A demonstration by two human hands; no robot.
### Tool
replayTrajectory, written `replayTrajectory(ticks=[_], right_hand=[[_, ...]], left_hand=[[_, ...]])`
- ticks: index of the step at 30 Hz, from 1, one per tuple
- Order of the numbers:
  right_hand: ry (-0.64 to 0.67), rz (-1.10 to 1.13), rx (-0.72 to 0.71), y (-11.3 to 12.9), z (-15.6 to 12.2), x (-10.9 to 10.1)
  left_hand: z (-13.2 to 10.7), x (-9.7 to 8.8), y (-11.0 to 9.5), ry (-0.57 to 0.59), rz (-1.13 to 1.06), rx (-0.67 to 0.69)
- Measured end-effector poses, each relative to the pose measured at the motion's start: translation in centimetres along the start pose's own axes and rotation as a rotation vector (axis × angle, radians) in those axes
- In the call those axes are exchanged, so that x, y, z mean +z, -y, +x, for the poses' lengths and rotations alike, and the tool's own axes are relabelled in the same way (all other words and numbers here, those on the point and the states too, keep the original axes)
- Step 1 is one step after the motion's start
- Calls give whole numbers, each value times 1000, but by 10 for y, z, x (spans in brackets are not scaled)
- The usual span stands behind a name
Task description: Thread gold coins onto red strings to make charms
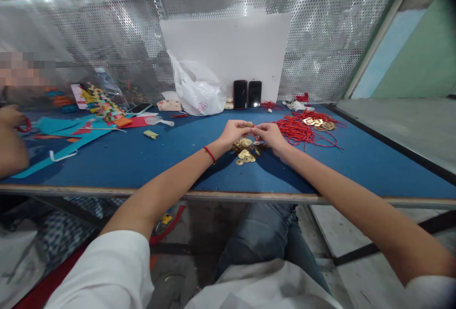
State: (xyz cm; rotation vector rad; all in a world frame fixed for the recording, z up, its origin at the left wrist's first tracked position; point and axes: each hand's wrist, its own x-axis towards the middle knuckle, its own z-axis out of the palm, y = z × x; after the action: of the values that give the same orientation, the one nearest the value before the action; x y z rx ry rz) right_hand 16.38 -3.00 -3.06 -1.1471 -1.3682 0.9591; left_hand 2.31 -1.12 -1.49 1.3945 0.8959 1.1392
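Note:
My left hand [235, 131] and my right hand [270, 135] meet above the table, fingertips pinched together. A gold edge, seemingly of a coin, shows at the left fingertips, and a bit of red cord [252, 126] shows between the two hands. Most of what they hold is hidden by the fingers. Below them lies a pile of gold coins [245, 154] with small holes, partly covered by my hands. To the right of my right hand is a tangled heap of red cords [295, 128], with more gold coins [313, 122] lying on it.
Along the back stand a white plastic bag [199, 88] and two phones [247, 94] against a white board [228, 38]. Left on the blue table [171, 166] are a yellow-green small packet [151, 134], turquoise strips [81, 143] and a co-worker's arm [10, 143].

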Motion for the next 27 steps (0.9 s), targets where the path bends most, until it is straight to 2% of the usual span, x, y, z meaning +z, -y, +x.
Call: replayTrajectory(ticks=[4, 8, 11, 18, 22, 27], right_hand=[[-9, 83, 68, 3, -2, -2], [-26, 103, 29, 2, -1, -1], [-24, 87, 4, 1, -2, 0], [-17, -23, -36, 2, -3, 0], [-15, -115, -127, -1, 0, -1], [-38, -236, -258, -6, 5, -2]], left_hand=[[1, -2, 0, 30, 132, 107], [4, -6, 2, 56, 179, 152], [4, -6, 2, 33, 188, 144], [2, -4, -1, 84, 100, -73], [4, -5, -3, 143, 0, -240], [5, -5, -7, 137, -145, -360]])
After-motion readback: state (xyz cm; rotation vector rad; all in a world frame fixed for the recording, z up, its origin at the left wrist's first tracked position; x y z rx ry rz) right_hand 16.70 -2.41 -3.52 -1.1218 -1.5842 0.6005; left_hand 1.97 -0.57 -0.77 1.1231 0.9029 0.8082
